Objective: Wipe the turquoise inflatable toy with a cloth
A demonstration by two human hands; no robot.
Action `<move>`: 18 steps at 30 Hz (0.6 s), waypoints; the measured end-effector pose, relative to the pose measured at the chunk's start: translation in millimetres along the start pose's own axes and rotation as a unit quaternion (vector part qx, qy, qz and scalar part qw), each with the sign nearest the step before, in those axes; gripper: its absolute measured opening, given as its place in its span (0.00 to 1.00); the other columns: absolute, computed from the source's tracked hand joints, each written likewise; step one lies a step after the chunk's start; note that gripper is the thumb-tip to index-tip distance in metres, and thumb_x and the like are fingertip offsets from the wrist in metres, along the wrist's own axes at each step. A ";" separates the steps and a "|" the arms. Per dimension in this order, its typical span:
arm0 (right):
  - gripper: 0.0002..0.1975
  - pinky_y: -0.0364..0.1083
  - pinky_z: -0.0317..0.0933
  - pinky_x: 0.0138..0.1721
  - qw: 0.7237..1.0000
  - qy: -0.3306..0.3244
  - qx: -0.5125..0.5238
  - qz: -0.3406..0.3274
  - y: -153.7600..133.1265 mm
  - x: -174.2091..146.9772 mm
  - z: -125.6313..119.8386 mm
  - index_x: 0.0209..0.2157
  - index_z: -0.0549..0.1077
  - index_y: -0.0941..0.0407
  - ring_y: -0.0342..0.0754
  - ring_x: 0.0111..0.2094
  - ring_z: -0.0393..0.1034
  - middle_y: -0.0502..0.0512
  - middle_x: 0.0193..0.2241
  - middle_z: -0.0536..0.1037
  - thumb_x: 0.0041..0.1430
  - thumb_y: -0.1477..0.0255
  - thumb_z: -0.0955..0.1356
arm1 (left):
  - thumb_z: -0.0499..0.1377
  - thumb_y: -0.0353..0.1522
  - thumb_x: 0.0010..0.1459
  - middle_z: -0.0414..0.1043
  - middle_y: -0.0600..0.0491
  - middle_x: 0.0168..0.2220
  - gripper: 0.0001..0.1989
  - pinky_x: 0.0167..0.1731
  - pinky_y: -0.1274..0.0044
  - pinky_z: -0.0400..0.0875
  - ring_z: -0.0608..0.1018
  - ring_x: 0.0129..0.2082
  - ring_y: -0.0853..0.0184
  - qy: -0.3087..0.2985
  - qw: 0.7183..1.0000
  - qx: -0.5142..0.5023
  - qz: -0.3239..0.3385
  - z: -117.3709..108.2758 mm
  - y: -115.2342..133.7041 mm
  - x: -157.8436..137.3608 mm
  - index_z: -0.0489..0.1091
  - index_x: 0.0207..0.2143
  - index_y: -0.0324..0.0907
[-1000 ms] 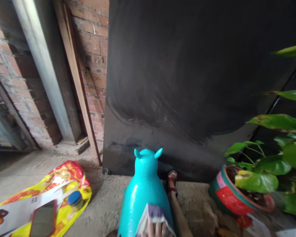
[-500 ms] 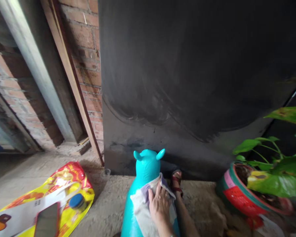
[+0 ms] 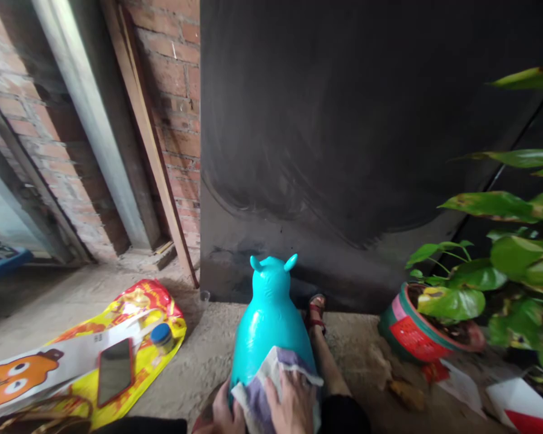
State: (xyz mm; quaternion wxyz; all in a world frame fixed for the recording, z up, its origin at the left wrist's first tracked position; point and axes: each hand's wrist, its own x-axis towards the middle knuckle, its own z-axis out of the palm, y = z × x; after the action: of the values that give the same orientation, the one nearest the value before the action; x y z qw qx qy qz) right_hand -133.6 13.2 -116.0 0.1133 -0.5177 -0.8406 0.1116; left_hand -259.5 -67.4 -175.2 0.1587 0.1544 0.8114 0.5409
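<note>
A turquoise inflatable animal toy (image 3: 266, 319) stands on the concrete floor (image 3: 199, 361). On its back lies a cloth (image 3: 265, 386), pressed by the flat, open right hand (image 3: 294, 404). The left hand (image 3: 224, 413) grips the toy's lower left side.

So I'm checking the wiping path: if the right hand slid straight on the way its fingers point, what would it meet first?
The right hand lies flat on the cloth, fingers pointing up the teal inflatable toy. Going straight on, it would likely run along the toy's back to its head and ears, then the dark panel behind; depth is unclear.
</note>
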 end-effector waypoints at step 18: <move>0.14 0.39 0.65 0.40 0.988 0.052 0.130 -0.069 37.1 35.3 -40.6 0.36 0.76 0.54 0.44 0.37 0.74 0.52 0.35 0.75 0.56 0.80 0.61 | 0.54 0.54 0.41 0.76 0.41 0.45 0.34 0.55 0.60 0.71 0.76 0.48 0.50 -0.097 0.995 -0.014 0.001 -27.9 22.1 8.0 0.71 0.42 0.38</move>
State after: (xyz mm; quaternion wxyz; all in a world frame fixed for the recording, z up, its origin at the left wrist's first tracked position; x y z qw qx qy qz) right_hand -105.3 64.0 -86.2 0.2305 -0.4447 -0.8456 0.1846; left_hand -276.8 -79.0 -145.3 0.2378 0.2049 0.7847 0.5346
